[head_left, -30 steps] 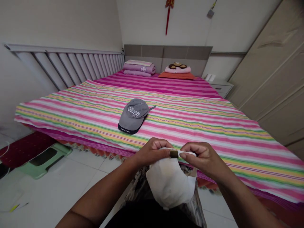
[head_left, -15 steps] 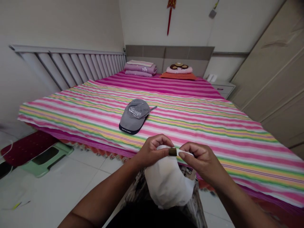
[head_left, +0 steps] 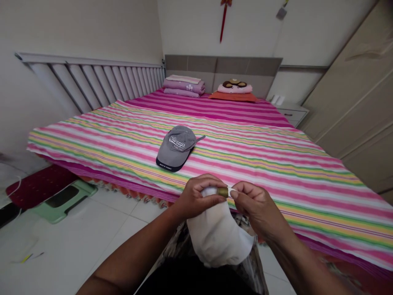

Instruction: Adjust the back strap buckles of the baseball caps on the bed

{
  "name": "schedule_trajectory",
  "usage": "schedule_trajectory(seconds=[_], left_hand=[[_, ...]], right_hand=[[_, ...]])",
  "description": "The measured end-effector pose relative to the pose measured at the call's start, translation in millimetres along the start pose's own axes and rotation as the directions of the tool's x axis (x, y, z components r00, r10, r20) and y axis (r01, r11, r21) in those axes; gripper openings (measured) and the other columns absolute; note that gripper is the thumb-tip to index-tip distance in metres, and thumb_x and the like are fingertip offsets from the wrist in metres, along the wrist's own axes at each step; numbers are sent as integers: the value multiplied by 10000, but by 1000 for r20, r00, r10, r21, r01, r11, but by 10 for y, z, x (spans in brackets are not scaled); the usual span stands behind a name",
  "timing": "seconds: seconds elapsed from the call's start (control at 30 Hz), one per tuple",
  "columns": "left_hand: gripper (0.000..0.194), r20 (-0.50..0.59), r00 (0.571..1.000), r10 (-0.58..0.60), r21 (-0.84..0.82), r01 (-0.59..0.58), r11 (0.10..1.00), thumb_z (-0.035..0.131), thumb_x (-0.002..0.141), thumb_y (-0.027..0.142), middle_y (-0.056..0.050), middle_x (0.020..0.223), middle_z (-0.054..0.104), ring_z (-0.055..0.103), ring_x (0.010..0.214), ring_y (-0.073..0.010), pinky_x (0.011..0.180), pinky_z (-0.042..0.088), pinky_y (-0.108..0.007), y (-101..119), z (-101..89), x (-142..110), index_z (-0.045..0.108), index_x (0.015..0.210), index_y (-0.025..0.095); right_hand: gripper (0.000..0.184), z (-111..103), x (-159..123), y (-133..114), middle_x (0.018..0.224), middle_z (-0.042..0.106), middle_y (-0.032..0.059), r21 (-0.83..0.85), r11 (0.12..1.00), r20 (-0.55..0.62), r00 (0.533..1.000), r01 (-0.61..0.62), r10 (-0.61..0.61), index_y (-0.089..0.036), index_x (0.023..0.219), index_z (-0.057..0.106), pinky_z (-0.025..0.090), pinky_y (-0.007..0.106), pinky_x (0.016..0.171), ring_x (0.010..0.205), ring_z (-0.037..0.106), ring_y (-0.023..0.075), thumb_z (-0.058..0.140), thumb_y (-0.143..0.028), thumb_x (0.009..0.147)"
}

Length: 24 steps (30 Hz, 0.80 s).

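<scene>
Two hands (head_left: 199, 196) (head_left: 258, 207) on one white cap (head_left: 219, 239); one gray cap (head_left: 176, 148)

Held up in the left hand (head_left: 199, 198) and right hand (head_left: 258, 205): a white cloth baseball cap (head_left: 215, 237). Looks soft and a bit wrinkly. Hangs with round top down low and thin white strap (head_left: 231, 191) up high. Has a curved back edge, dipping down to the right. On the strap, right by the left thumb, a shiny brown-gold buckle (head_left: 223, 192).
</scene>
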<state>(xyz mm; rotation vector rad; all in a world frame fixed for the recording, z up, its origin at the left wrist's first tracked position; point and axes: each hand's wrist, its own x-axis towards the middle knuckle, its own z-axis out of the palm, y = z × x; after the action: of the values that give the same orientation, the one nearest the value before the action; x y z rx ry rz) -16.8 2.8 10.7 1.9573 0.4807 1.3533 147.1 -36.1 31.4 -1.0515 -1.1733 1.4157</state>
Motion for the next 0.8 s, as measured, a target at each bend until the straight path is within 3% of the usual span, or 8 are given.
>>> schedule_trajectory(seconds=[0.37,0.47,0.57,0.7,0.8], left_hand=[[240,10,997,73,90,-74,993,664,690,211,-105,806,641,607,769,-156,690,485,-263,41,-31,17,642,902,101],[228,30,991,132,186,-135,973,654,702,242,-88,807,649,602,774,-151,713,479,-276,64,-40,21,632,898,129],[199,60,986,157,360,-168,918,625,729,261,-51,819,661,602,778,-139,867,416,-354,122,-37,20,610,903,164],[195,73,987,142,497,-160,853,597,738,250,-38,841,667,608,817,-140,978,307,-411,211,-19,15,582,913,165],[185,76,987,143,468,-162,869,591,733,245,-37,825,664,606,801,-143,963,323,-408,239,-15,20,579,900,166]], right_hand=[[201,7,14,-29,458,364,-71,-35,999,54,998,-16,18,-153,619,569,204,197,405,417,247,44,664,-323,672],[207,-18,22,-23,475,376,-63,-102,995,64,998,5,1,-155,622,575,212,202,412,428,256,50,652,-336,684],[213,-40,20,-50,501,395,-53,-182,983,64,998,32,-20,-147,612,574,212,206,422,443,267,52,658,-331,680],[212,-29,-6,-84,468,353,-68,-53,998,110,994,-15,21,-148,612,549,187,205,417,427,242,48,651,-317,689],[222,1,-32,-95,464,339,-72,27,999,156,987,-46,42,-150,625,527,170,204,417,423,233,49,640,-326,700]])
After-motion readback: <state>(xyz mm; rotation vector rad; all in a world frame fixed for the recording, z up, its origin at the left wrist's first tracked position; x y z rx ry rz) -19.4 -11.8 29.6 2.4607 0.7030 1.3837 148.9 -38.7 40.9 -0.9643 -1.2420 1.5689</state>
